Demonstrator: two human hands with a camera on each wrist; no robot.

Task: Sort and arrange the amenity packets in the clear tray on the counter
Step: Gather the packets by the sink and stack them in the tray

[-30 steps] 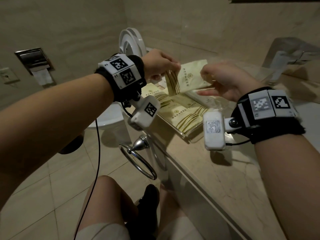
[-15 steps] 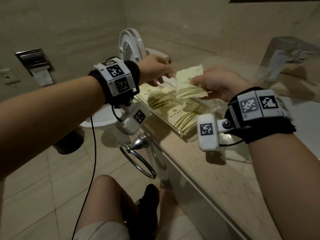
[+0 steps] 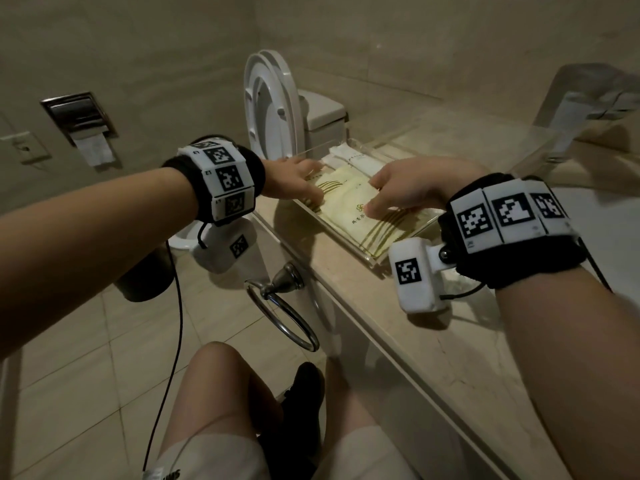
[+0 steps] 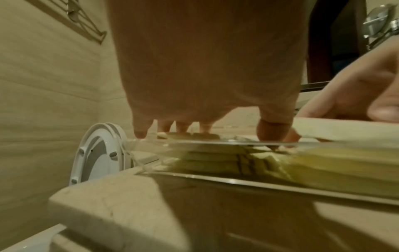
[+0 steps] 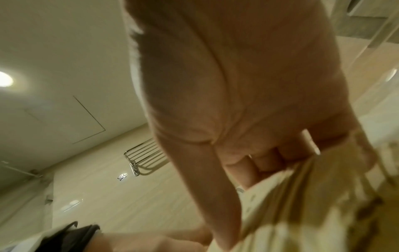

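A toilet (image 3: 294, 112) stands at 12 o'clock, lid raised. A paper holder (image 3: 81, 123) is set in the wall at 10 o'clock, a switch plate (image 3: 24, 147) beside it. A towel ring (image 3: 282, 306) hangs below the counter edge. A dark bin (image 3: 145, 275) sits on the floor at 9 o'clock.

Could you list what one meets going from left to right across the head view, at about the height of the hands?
Toilet paper holder → left hand → yellow packet in the clear tray → right hand.
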